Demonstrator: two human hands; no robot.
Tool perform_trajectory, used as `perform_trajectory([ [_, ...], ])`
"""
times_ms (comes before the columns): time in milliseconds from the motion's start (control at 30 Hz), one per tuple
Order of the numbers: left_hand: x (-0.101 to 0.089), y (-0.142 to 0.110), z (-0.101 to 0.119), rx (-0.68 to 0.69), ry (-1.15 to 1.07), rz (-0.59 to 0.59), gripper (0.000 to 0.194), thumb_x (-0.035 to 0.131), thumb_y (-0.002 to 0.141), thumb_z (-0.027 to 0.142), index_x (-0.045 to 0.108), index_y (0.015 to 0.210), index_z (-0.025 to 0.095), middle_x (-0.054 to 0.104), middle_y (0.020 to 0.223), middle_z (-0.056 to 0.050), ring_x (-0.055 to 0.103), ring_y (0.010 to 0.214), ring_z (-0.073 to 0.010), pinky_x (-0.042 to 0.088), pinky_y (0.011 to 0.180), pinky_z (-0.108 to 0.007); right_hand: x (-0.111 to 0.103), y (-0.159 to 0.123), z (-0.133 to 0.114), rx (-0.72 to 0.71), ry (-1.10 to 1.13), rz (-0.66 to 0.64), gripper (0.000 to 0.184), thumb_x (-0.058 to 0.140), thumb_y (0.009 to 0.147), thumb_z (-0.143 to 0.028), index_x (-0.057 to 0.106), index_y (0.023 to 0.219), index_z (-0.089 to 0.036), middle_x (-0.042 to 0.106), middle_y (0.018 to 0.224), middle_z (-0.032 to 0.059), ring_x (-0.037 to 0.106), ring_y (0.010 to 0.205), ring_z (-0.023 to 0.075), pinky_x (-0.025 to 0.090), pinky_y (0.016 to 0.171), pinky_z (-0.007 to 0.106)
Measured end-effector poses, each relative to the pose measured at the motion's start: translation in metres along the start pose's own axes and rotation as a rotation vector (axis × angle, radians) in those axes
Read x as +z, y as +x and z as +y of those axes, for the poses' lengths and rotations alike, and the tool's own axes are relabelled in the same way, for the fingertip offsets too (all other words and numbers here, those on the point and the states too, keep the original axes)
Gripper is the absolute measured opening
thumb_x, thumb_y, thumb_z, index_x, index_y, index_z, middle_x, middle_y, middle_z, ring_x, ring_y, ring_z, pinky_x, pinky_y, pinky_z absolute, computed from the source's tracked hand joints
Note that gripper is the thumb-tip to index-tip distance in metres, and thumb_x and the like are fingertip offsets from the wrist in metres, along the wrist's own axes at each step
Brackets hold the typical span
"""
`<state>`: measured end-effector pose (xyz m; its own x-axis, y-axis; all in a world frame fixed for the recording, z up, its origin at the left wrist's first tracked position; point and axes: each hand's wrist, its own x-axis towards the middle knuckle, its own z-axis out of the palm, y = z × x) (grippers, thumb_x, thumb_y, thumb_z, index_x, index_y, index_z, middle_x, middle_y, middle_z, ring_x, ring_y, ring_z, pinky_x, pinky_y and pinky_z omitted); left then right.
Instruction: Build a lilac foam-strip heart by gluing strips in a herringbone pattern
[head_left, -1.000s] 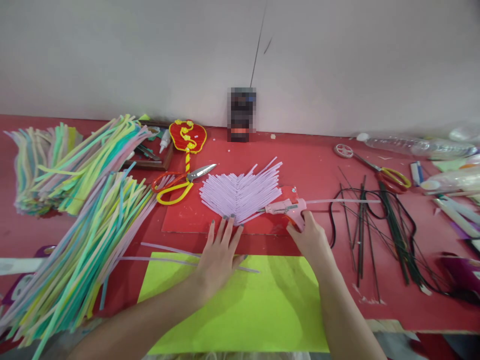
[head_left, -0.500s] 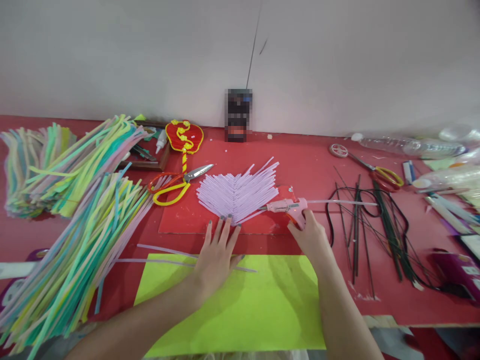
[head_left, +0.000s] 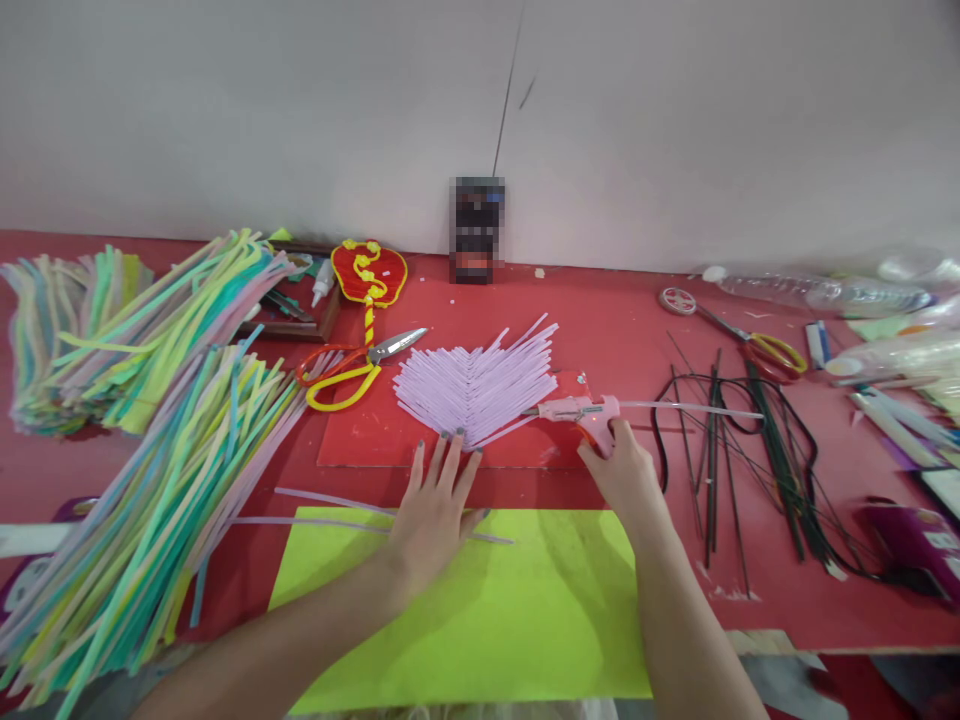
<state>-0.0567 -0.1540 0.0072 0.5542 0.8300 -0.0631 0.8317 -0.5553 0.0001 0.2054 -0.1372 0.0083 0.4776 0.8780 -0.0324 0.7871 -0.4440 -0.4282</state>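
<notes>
Pale lilac pipe cleaners form a leaf-like, V-ribbed piece point(head_left: 472, 385) lying on a red board point(head_left: 360, 440). My left hand point(head_left: 439, 515) rests flat with fingers spread, its fingertips at the piece's lower tip. Two loose lilac pipe cleaners point(head_left: 322, 499) pass by or under that hand. In my right hand point(head_left: 624, 468) is a pink glue gun point(head_left: 581, 410), fingers wrapped round its handle. Its nozzle points left at the piece's lower right edge, and a long clear glue stick point(head_left: 686, 407) sticks out behind. A yellow-green sheet point(head_left: 480, 620) lies beneath my forearms.
Bundles of pastel pipe cleaners point(head_left: 172, 500) cover the left side. Red-and-yellow scissors point(head_left: 341, 385) lie beside a red fan-shaped ornament point(head_left: 367, 272). To the right are dark wire stems point(head_left: 712, 470), another pair of scissors point(head_left: 772, 352) and plastic bottles point(head_left: 825, 292). A phone-like object point(head_left: 477, 230) leans on the wall.
The glue gun in my right hand has shifted slightly to the right, away from the lilac piece. My left hand stays in the same place.
</notes>
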Motion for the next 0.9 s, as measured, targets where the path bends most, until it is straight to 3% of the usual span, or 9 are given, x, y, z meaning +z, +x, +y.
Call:
perform_trajectory([
  [900,-0.0006,-0.0001,-0.0002,-0.004,-0.013,-0.009,0.063,0.036,0.093,0.051,0.033,0.144,0.016,0.026,0.151,-0.02,0.029,0.138,-0.036,0.021,0.111,-0.058,-0.0009,0.0033,0.0067,0.032,-0.084,0.019,0.041,0.048,0.075,-0.041,0.053,0.107,-0.016,0.061,0.072,0.007,0.054,0.061,0.0214,0.034,0.055,0.028],
])
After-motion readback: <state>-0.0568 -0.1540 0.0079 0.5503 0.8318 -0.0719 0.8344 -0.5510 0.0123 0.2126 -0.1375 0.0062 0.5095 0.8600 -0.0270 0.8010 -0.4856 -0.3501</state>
